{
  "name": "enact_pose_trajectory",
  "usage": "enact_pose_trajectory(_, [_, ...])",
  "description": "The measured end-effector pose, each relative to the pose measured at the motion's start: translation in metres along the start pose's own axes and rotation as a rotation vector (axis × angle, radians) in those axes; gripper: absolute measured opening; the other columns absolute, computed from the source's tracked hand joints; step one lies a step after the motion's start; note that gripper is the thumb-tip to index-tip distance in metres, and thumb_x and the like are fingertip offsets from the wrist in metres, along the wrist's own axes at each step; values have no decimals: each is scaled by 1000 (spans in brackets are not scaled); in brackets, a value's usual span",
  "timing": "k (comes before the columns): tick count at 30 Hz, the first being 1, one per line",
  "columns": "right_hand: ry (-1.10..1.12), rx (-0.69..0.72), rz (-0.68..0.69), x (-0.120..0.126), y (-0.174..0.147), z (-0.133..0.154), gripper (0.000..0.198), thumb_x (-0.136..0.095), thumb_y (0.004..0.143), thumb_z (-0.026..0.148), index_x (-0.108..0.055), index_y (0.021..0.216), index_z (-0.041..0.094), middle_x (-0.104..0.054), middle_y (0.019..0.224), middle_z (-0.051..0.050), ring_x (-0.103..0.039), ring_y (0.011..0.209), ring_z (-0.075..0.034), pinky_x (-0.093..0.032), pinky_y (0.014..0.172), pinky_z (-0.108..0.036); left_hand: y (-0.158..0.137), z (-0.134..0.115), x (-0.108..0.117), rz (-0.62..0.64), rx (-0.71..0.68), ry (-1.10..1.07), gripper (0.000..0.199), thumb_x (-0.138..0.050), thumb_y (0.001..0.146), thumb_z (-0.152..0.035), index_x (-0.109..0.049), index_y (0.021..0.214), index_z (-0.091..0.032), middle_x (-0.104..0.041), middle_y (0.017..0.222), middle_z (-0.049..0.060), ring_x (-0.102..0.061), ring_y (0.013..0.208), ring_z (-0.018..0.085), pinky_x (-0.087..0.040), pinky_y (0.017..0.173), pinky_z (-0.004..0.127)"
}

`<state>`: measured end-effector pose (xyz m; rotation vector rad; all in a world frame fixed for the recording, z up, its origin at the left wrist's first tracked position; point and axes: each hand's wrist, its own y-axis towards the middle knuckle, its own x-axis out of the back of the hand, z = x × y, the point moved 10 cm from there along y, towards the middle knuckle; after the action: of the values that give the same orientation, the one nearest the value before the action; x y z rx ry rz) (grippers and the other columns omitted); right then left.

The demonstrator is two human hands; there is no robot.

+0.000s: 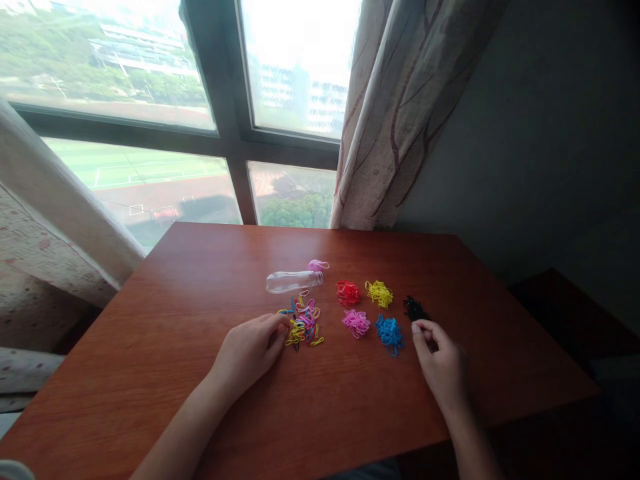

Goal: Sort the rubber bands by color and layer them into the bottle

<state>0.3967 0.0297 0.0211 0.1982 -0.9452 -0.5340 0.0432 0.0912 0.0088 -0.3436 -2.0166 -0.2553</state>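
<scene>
A mixed pile of small coloured rubber bands (307, 319) lies on the table, with my left hand (255, 343) at its left edge. The fingertips there are closed together, and whatever they pinch is hidden. My right hand (440, 357) has thumb and index finger pinched at the near side of a black rubber band pile (414, 308); I cannot make out a band between them. Between the hands are single-colour piles: red bands (347, 293), yellow bands (380, 294), pink bands (356, 323) and blue bands (389, 333).
Behind the mixed pile a clear plastic bottle (294, 282) lies on its side, with a pink cap-like piece (319, 265) beyond its neck. The brown wooden table (310, 413) reaches back to a window. A patterned curtain (395, 113) hangs at the far right edge.
</scene>
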Motion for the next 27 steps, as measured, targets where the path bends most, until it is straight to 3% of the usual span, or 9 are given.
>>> enact_pose_trajectory(3, [137, 102, 77, -20, -16, 47, 29, -51, 93, 43, -68, 87, 20, -68, 69, -4, -63, 59, -17, -48, 58, -24, 0, 0, 0, 7, 3, 3, 25, -41, 94, -33, -66, 100, -28, -75, 97, 1, -70, 85, 20, -46, 71, 26])
enact_pose_trajectory(7, [257, 234, 283, -60, -41, 104, 20, -48, 94, 29, -66, 89, 21, -69, 75, -2, -63, 65, -16, -46, 62, -23, 1, -2, -1, 39, -5, 21, 25, -40, 95, -33, -64, 98, -27, -74, 98, 2, -69, 85, 21, -46, 70, 27])
enact_pose_trajectory(12, [244, 293, 403, -96, -55, 145, 15, -50, 91, 20, -65, 88, 21, -67, 73, -1, -61, 66, -15, -40, 63, -24, 1, -3, -3, 49, -24, 37, 25, -38, 95, -32, -62, 99, -26, -73, 98, 3, -69, 87, 21, -45, 70, 28])
enact_pose_trajectory(16, [137, 291, 414, -110, -54, 150, 15, -52, 90, 18, -63, 82, 22, -65, 69, 1, -59, 62, -14, -35, 59, -24, 0, -2, -2, 39, -4, 22, 18, -43, 93, -32, -60, 93, -25, -72, 92, 2, -68, 82, 21, -43, 67, 27])
enact_pose_trajectory(21, [84, 265, 404, -110, -55, 143, 15, -51, 90, 18, -63, 81, 22, -64, 67, 1, -58, 60, -14, -32, 58, -25, 0, -2, 2, 34, 7, -34, 16, -44, 92, -31, -56, 84, -23, -69, 82, 0, -64, 72, 18, -40, 63, 26])
enact_pose_trajectory(27, [110, 261, 392, -106, -55, 142, 16, -50, 90, 18, -63, 82, 22, -64, 67, 0, -59, 60, -14, -33, 58, -24, -2, -9, 3, 94, -75, -138, 16, -46, 88, -24, -61, 87, -24, -70, 89, 2, -64, 81, 19, -44, 70, 26])
